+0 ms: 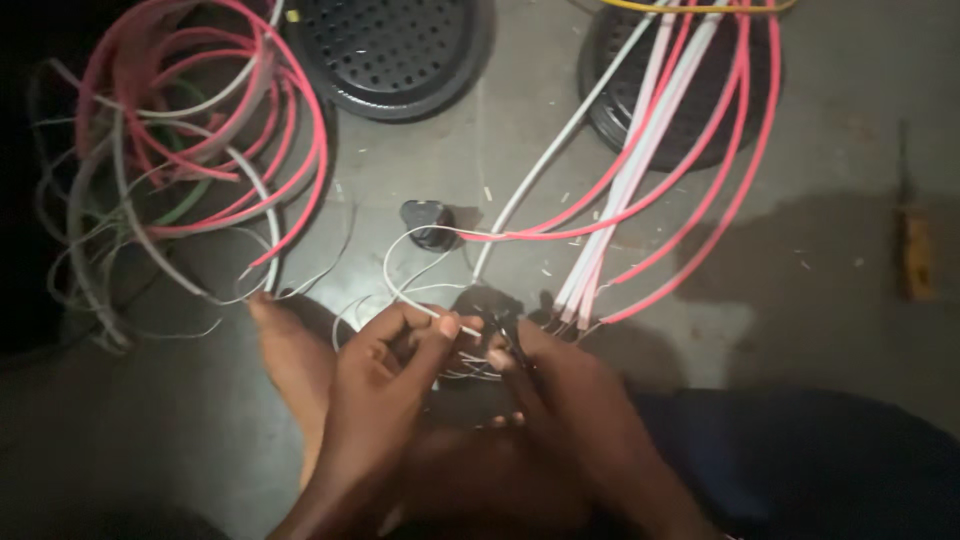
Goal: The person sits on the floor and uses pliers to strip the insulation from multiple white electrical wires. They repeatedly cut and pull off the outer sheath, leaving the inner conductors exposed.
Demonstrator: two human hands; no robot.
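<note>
Left hand [385,385] pinches a thin white wire [420,300]; right hand [560,400] grips a dark tool [510,340]; pink cables [690,190] fan toward one o'clock.

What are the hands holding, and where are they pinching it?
The left hand pinches a thin white wire near its end, between thumb and fingers. The right hand grips a small dark part; where exactly cannot be told.

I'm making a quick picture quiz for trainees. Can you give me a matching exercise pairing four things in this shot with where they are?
Things:
1. coil of red and white wires
2. orange-handled tool
3. small black plug
4. thin white wire

Places:
A. far right on the floor
B. pinched by the left hand
C. upper left
D. centre, just above the hands

Pairs: 1-C, 2-A, 3-D, 4-B
</note>
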